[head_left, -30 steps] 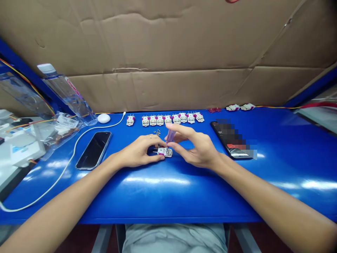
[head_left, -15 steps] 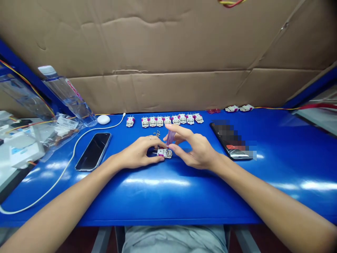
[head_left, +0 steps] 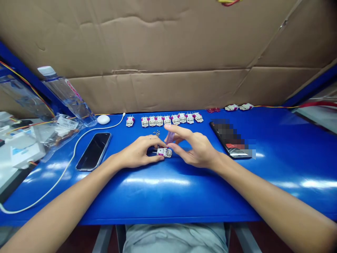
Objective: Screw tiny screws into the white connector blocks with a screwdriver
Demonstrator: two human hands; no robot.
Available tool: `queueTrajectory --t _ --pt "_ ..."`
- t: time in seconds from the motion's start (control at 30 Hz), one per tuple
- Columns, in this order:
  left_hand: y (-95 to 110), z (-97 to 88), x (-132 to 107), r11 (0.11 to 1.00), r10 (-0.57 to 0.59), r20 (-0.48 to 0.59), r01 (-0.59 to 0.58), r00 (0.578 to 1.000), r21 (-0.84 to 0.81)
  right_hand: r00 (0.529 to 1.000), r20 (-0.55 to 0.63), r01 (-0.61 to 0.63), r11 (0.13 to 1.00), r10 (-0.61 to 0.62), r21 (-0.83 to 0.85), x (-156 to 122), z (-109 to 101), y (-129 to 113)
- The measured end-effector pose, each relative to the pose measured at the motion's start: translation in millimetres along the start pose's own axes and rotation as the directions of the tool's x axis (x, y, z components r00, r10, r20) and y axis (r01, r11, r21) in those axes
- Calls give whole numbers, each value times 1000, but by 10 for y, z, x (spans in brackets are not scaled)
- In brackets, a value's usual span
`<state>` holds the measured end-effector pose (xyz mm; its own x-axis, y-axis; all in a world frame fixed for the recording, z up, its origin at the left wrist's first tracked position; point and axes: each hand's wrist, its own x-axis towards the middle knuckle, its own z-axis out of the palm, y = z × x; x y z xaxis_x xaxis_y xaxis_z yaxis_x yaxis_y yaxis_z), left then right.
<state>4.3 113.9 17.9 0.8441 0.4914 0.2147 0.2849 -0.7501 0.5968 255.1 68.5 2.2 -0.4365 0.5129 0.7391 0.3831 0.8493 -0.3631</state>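
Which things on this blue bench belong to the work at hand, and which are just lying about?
In use: left hand, right hand, small white-and-magenta module, translucent purple screwdriver, row of matching modules, loose screws.
Lying about: black smartphone, white cable, clear plastic bag.

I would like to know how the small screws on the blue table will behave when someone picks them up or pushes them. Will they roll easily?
The small metal screws will probably roll or scatter if pushed, since they lie loose in a little heap on the glossy blue tabletop. They also look very light and tiny, so they may be fiddly to pinch with bare fingers.
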Motion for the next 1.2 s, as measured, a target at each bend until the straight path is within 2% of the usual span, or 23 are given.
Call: queueTrajectory --t 1.0,1.2 --pt "-9 -2 -11 1000 -15 21 15 1000 14 998 54 -13 1000 13 7 -2 -8 15" --pt "6 -2 -5 1000 -17 13 17 1000 2 998 -62 12 1000 -11 21 11 24 -10"
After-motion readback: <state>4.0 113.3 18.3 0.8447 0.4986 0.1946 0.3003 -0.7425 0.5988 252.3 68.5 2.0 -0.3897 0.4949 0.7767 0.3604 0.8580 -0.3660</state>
